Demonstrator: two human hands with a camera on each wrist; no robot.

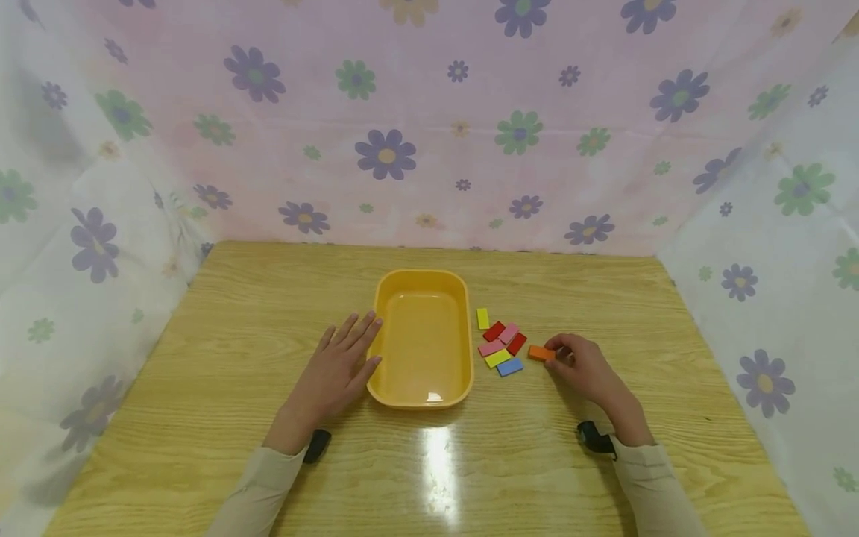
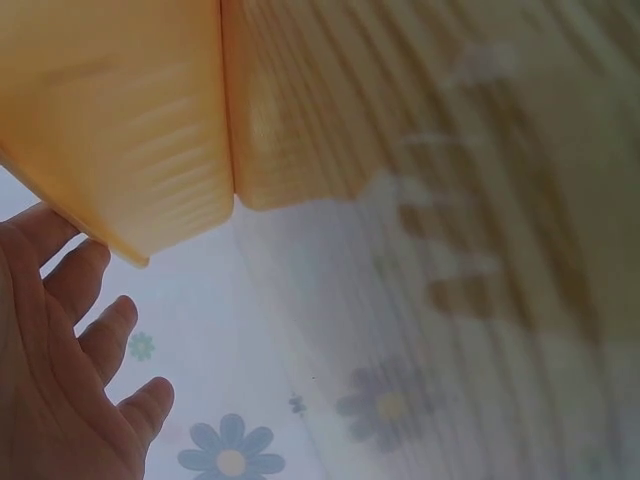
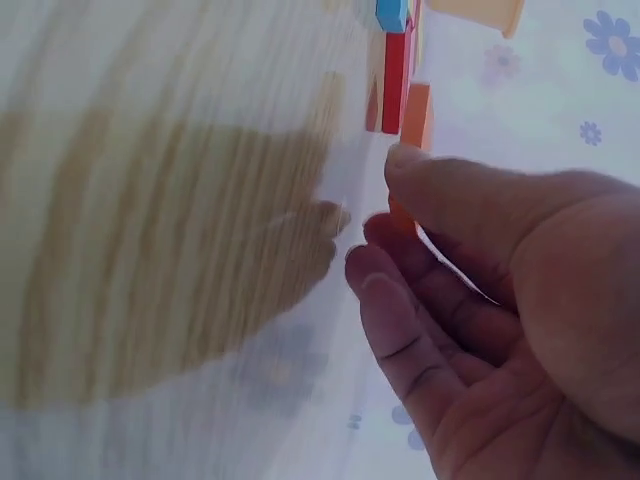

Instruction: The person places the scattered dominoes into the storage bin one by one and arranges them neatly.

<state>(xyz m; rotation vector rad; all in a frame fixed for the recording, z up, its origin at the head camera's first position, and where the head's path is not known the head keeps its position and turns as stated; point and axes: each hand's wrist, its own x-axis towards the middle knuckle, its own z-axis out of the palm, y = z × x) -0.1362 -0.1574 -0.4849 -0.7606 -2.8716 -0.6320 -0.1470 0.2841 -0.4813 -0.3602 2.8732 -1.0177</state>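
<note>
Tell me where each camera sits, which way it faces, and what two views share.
Head: worn on the head, facing forward and down at the table, yellow tray and small blocks; the left hand, right hand and sleeves show.
Left wrist: on that wrist, facing past the hand to the tray's side; only the left hand shows.
Right wrist: on that wrist, facing the orange block that the right hand pinches; only that hand shows.
Shared: head and right wrist both show the orange block.

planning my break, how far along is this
Nothing looks surely done: seven blocks lie beside the yellow tray, none inside. In hand: the right hand pinches an orange block; the left hand touches the tray. Left: probably all eight, if bound for the tray.
</note>
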